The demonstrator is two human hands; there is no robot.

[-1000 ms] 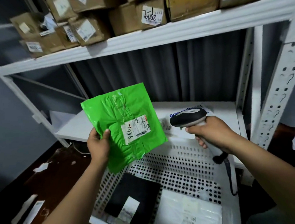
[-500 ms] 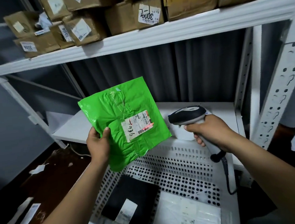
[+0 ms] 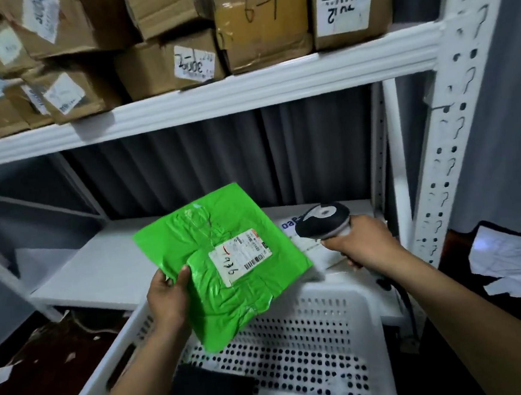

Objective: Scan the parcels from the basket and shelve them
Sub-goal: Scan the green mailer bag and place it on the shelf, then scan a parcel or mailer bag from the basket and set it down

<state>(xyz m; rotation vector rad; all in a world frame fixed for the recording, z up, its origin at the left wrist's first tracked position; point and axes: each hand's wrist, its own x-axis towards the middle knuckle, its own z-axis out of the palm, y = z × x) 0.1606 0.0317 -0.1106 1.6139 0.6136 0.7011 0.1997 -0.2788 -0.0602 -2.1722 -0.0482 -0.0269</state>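
Left hand (image 3: 167,298) pinches green parcel (image 3: 228,281) by 1 corner, label (image 3: 240,258) turned up near the scanner (image 3: 322,220), which right hand (image 3: 362,245) holds with fingers wrapped round it; I judge the barcode is presented for reading.

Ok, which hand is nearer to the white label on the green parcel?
Left. The left hand grips the green parcel by its edge, thumb just left of the white label; the right hand holds the scanner off its right side.

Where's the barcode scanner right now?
Head view, right of centre: the black-and-grey handheld scanner is gripped by the right hand, right of the green plastic parcel, above the white perforated basket.
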